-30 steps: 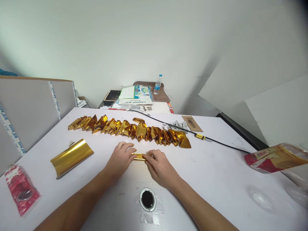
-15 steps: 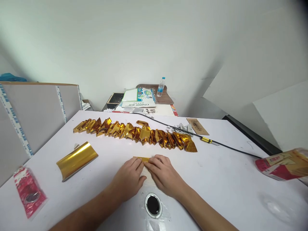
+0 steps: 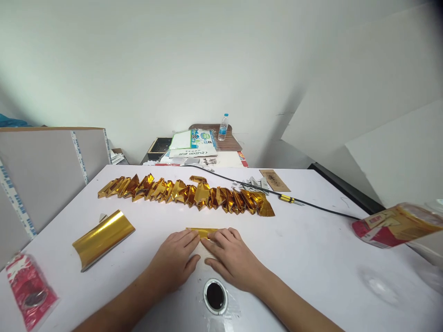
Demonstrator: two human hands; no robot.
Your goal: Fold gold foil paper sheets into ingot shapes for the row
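A strip of gold foil paper [image 3: 203, 232] lies on the table before me, partly covered by my fingers, with a paler underside showing nearer me. My left hand [image 3: 177, 258] rests its flat fingertips on the left part, thumb apart. My right hand [image 3: 232, 258] lays its fingers along the right part, and its thumb also stands away from the paper. Beyond them stretches a row of folded gold foil ingots [image 3: 187, 192]. To the left is a stack of curved gold foil sheets [image 3: 104, 239]. A round black disc with a pale rim [image 3: 215, 296] sits just below my hands.
A red packet [image 3: 31, 290] lies at left and a red-and-yellow bag [image 3: 391, 225] at right. A black cable [image 3: 321, 208] crosses behind the ingots, near a yellow-handled tool [image 3: 286, 198] and brown card [image 3: 275, 180]. Low partition [image 3: 44, 161] borders the left.
Both hands stay on the gold strip, and more of it shows above the fingers. My right thumb has spread further from its fingers. The whole view has shifted slightly.
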